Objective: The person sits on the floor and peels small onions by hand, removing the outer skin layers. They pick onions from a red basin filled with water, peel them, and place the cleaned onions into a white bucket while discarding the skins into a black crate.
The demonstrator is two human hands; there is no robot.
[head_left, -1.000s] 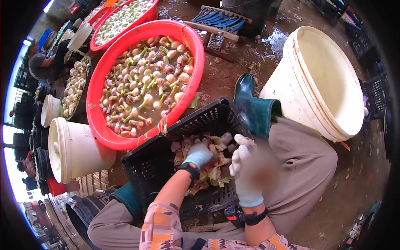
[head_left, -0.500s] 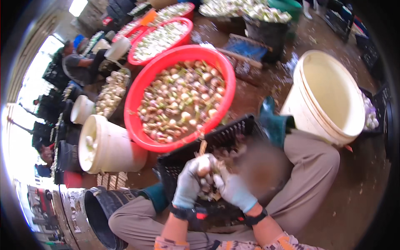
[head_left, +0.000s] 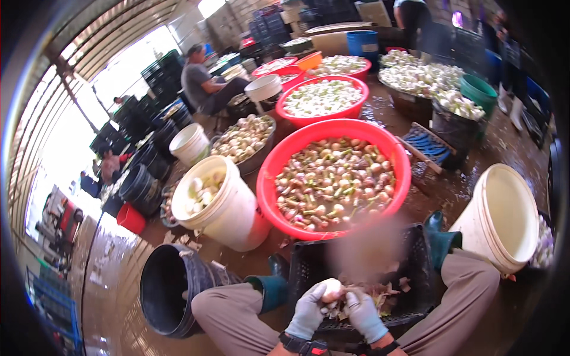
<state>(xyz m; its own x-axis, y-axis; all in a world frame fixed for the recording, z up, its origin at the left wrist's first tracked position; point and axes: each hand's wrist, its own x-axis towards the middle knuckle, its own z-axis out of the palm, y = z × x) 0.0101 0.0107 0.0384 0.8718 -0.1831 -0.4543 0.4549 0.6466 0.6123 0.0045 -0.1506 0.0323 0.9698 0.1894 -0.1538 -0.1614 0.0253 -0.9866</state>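
My left hand (head_left: 307, 315), in a pale glove, is closed round a pinkish-white garlic bulb (head_left: 332, 289). My right hand (head_left: 363, 315), also gloved, is closed at the bulb’s right side, gripping its papery outer layers. Both hands are over the near part of a black slatted crate (head_left: 418, 276) between my knees, with loose peels (head_left: 383, 299) lying inside. A blurred patch covers the crate’s upper middle. Just beyond it stands a red tub (head_left: 267, 202) of bulbs with green stems in murky water.
A white bucket (head_left: 243, 228) of bulbs and a dark bucket (head_left: 154, 285) stand left; an empty white bucket (head_left: 502, 213) right. More tubs (head_left: 323, 101), a blue-slatted rack (head_left: 427, 145) and piled bulbs (head_left: 415, 74) lie beyond. A seated co-worker (head_left: 202, 80) is at the back left; others stand back right.
My left hand has come up out of the crate with a bulb and met my right hand near me. The view has tilted up, showing more of the shed.
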